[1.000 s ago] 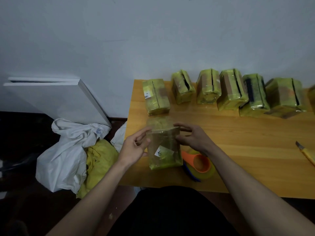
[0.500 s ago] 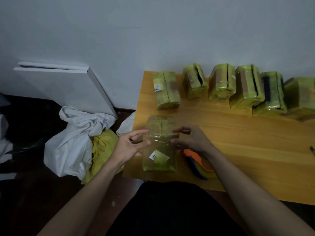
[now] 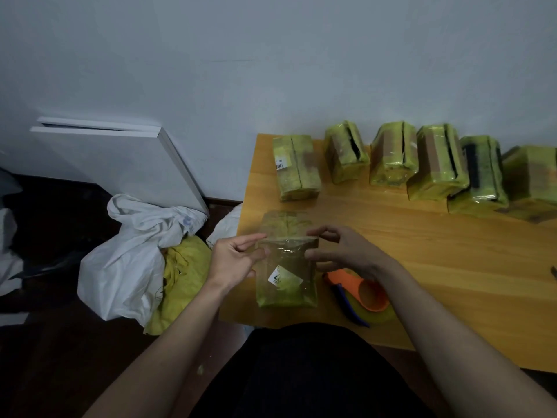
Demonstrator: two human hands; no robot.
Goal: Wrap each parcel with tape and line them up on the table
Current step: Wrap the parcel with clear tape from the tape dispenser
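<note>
Okay, I've got the parcel (image 3: pixel 286 267) standing near the front left corner of the worktop (image 3: pixel 422 251), right in front of me. It's a small upright block, dull yellow-green under glossy clear tape, with a white label (image 3: pixel 281 278) stuck askew on the near face and a crease running across at about two-thirds height. The top looks folded, with a seam down the middle. My left hand (image 3: pixel 233 260) is on its left edge, fingers (image 3: pixel 253 239) loosely spread, thumb and forefinger touching the wrap near the upper corner. My right hand (image 3: pixel 340 251) is on the right edge, fingers curled and apart, thumb pressed against the side; can't tell if either hand pinches a loose tape end. An orange tape dispenser (image 3: pixel 364 292) with a yellow roll lies just beside the parcel under my right wrist. Six wrapped parcels (image 3: pixel 391 158) sit in a row along the back edge by the wall, same yellow-green film, some with dark slots showing on top. White bag (image 3: pixel 129 260) and yellow cloth (image 3: pixel 184 267) lie on the floor to the left.
</note>
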